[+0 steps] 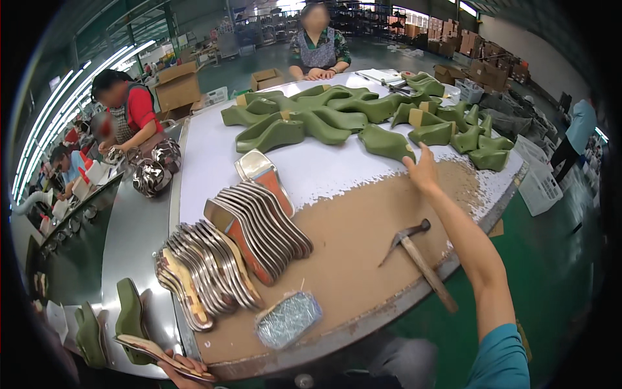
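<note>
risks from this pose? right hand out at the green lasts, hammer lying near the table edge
1. The hammer lies with its handle end at the table edge, close under the reaching right forearm; a brush on the way back might knock it off.
2. The right hand touches one green shoe last in a crowded pile; pulling it may shift neighbours.
3. The left hand grips a sole piece only at the rim, possibly loosely.

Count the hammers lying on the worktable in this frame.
1. A single wooden-handled hammer lies on the worn brown patch of the worktable near its right edge, below the person's outstretched right hand. Others could be hidden among the green shoe lasts.
</note>
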Available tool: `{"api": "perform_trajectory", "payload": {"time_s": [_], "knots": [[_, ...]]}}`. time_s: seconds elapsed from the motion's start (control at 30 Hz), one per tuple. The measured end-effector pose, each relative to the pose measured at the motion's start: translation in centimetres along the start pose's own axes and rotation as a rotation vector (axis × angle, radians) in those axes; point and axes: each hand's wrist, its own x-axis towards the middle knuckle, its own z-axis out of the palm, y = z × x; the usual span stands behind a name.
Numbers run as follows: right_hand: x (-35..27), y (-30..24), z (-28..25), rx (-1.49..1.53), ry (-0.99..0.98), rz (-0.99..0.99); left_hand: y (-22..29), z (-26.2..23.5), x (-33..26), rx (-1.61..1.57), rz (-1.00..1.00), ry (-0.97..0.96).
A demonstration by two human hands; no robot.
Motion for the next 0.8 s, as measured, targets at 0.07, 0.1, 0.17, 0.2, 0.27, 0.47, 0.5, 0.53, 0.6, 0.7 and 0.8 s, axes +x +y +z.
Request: {"api": "perform_trajectory", "payload": {"time_s": [0.07,0.1,0.17,0.2,0.27,0.47,0.5,0.53,0.6,0.7,0.8], "knots": [[1.7,1.5,2.3,0.072,-0.089,0.114,-0.1,1.0,-0.6,0.091,0.023,0.042],[1.9,1.7,3.1,0.047,-0.122,0.145,-0.1,1.8,-0.6,0.112,0.040,0.082],[1.7,1.4,3.7,0.003,-0.197,0.216,0.5,2.4,-0.7,0.144,0.055,0.085],[1.2,1.3,4.0,0.026,-0.178,0.099,0.9,2.3,-0.8,0.146,0.046,0.046],[1.4,-0.2,2.4,0.072,-0.385,0.063,1.6,3.1,-1.2,0.193,0.035,-0.015],[-2.4,-0.4,-0.8,0.239,-0.463,-0.074,0.9,2.7,-1.0,0.260,-0.038,-0.031],[-3.7,-1.1,-0.7,0.182,-0.408,-0.126,0.5,2.8,-0.8,0.289,-0.049,-0.025],[-5.6,-3.9,-0.3,0.180,-0.395,-0.083,0.3,2.6,-0.6,0.326,-0.045,-0.015],[-7.4,-7.4,1.3,0.250,-0.602,-0.144,0.1,2.1,-0.2,0.329,-0.004,-0.003],[-8.2,-11.9,-2.6,0.432,-0.940,-0.059,0.3,1.3,-0.1,0.402,0.040,-0.025],[-11.3,-9.7,-6.6,0.174,-0.646,-0.108,0.6,2.0,-0.1,0.447,0.031,-0.100]]}}
